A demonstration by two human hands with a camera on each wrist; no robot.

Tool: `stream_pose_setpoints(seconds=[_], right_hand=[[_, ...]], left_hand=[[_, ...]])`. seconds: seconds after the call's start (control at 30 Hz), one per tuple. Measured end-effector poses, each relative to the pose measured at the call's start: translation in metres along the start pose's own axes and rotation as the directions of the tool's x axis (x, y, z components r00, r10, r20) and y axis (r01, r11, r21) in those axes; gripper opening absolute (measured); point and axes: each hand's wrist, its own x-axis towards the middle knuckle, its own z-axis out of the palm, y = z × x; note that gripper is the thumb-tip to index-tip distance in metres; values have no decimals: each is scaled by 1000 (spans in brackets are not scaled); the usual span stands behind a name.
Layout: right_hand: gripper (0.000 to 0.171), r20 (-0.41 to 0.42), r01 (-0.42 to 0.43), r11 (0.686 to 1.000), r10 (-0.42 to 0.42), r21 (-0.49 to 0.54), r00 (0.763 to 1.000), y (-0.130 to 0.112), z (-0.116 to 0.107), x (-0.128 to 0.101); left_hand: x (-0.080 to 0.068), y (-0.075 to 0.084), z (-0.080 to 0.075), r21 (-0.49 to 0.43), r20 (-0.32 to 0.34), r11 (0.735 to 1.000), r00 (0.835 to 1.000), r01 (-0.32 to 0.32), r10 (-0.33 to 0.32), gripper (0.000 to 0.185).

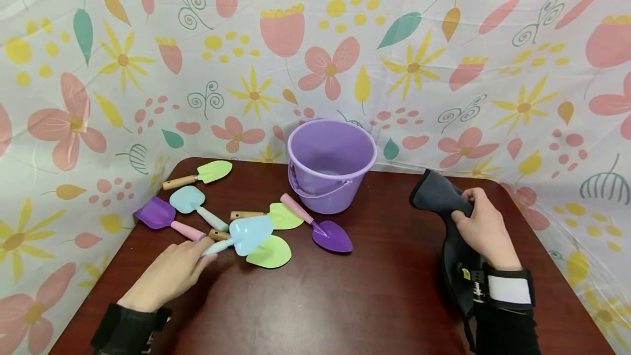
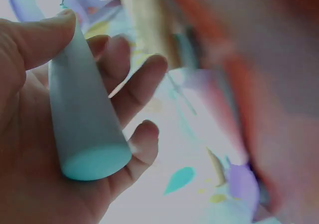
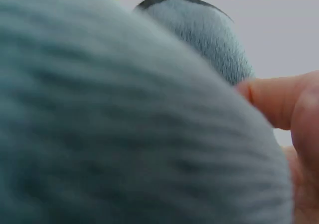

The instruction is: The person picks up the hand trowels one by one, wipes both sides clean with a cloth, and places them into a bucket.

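Observation:
My left hand (image 1: pixel 172 270) holds a light blue toy trowel (image 1: pixel 252 234) by its pale handle (image 2: pixel 84 109), above several other trowels at the left of the table. Beneath its blade lies a green trowel (image 1: pixel 270 253), partly covered. A purple shovel (image 1: pixel 155 213) with a pink handle lies just beyond the hand. On the right, my right hand (image 1: pixel 488 232) pinches a dark grey, soft-looking fabric piece (image 1: pixel 436 193) with black edging; its lower part hangs under the wrist, and what it is cannot be told. The right wrist view shows its ribbed grey surface (image 3: pixel 149 134) close up.
A purple bucket (image 1: pixel 320 193) stands upright at the back middle. Near it lie a purple trowel (image 1: pixel 332 236) and a green trowel (image 1: pixel 287 217). Another blue trowel (image 1: pixel 188 199) and a green trowel (image 1: pixel 215 171) lie farther left. A flowered curtain (image 1: pixel 414 92) borders the table.

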Motion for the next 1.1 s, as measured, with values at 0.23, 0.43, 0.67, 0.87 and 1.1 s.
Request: stream_pose_setpoints(seconds=[0.23, 0.43, 0.67, 0.87, 1.1], right_hand=[[64, -245, 62, 983, -19, 171, 969, -39, -2, 0], [53, -460, 95, 954, 49, 285, 886, -78, -2, -1], [35, -539, 193, 921, 21, 337, 842, -120, 3, 3], [37, -588, 312, 895, -71, 319, 806, -139, 14, 6], [41, -533, 414, 872, -227, 262, 815, -162, 33, 9]], left_hand=[[32, 14, -18, -15, -78, 1000, 997, -11, 10, 15], [73, 36, -28, -56, -110, 998, 994, -26, 20, 23], [115, 66, -36, -93, -140, 995, 990, -48, 34, 11], [142, 86, -31, -165, -117, 984, 992, -62, 43, 12], [162, 99, -27, -245, -125, 965, 990, -97, 67, 14]])
